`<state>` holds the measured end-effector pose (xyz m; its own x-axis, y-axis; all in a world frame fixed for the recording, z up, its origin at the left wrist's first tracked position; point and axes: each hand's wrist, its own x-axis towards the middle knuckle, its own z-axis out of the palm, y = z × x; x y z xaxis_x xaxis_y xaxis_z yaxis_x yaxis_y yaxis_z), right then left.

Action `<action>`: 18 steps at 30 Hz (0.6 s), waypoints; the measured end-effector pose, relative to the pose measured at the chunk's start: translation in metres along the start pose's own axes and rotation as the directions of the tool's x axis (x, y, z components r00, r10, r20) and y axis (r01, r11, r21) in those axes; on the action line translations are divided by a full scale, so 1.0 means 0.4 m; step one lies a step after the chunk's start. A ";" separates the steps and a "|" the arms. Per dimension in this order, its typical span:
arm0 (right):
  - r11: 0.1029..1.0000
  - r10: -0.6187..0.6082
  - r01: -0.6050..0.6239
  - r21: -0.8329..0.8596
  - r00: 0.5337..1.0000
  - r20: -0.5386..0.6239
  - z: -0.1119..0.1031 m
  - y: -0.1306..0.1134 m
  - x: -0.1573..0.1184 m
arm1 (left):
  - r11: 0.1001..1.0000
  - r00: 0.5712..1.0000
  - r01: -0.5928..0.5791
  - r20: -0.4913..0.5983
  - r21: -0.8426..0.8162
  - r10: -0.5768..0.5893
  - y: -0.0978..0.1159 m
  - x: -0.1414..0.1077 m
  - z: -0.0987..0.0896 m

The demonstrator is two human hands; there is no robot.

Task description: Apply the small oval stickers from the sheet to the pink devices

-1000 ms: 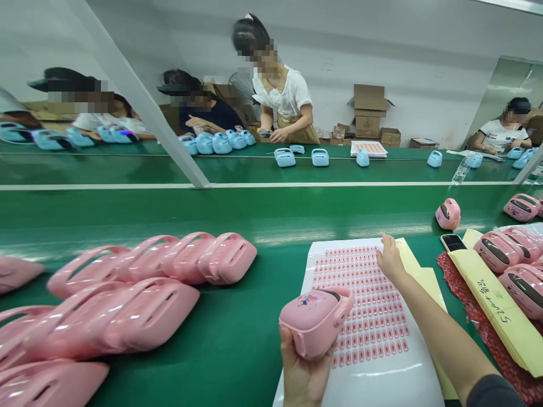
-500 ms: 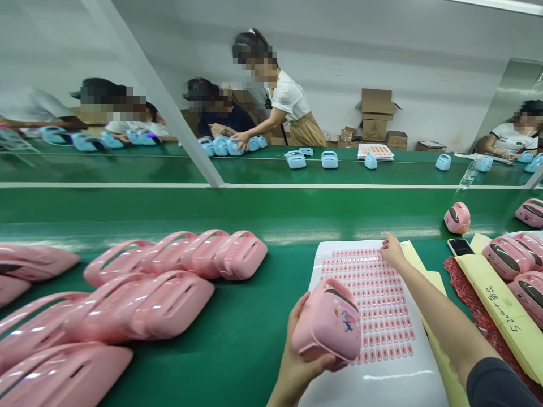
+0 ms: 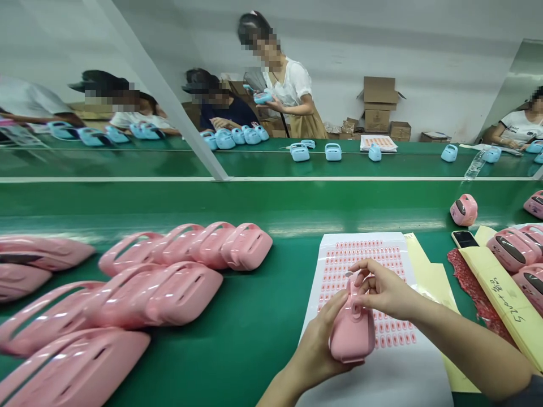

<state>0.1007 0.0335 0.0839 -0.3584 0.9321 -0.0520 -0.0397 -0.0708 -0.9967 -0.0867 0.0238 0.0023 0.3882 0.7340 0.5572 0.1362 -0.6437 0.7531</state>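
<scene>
Two hands (image 3: 322,356) on pink case (image 3: 352,339), sticker sheet (image 3: 365,254) beneath, belt (image 3: 263,345) open leftward

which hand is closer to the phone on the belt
Right: the right hand, at the pink handled case, is left of the smartphone; the left hand, under that case, is farther off.

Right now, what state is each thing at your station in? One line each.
pink case: upright, held off the belt in both hands
left hand: cupping the case from below
right hand: fingers gripping the top of the case
sticker sheet: flat on the belt, pink stickers in rows
phone: flat on the belt, screen dark
spare pink cases: lying in rows on the belt
blue case: held up by a standing co-worker
</scene>
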 end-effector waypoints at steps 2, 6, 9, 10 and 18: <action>1.000 0.011 -0.011 0.001 1.000 0.023 0.000 0.001 -0.004 | 0.999 1.000 -0.026 0.015 0.028 0.025 -0.001 0.002 0.000; 0.999 0.032 -0.032 -0.017 0.999 0.039 -0.001 -0.003 -0.012 | 1.000 1.000 -0.002 -0.011 0.009 0.002 -0.002 0.005 -0.001; 0.999 0.022 -0.023 0.028 0.999 0.027 -0.005 -0.005 -0.013 | 1.000 1.000 0.010 -0.017 -0.017 -0.011 0.005 0.012 -0.002; 0.999 0.016 -0.018 0.041 0.999 0.033 -0.008 -0.006 -0.012 | 1.000 1.000 0.007 -0.015 -0.021 -0.007 0.008 0.014 -0.002; 0.999 0.007 -0.006 -0.051 1.000 0.029 -0.015 -0.012 -0.014 | 0.997 0.999 0.034 -0.019 -0.071 -0.036 0.013 0.017 -0.002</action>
<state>0.1083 0.0308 0.0885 -0.3854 0.9209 -0.0575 0.0102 -0.0580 -0.9983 -0.0840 0.0256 0.0102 0.3656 0.7606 0.5365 0.0846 -0.6012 0.7946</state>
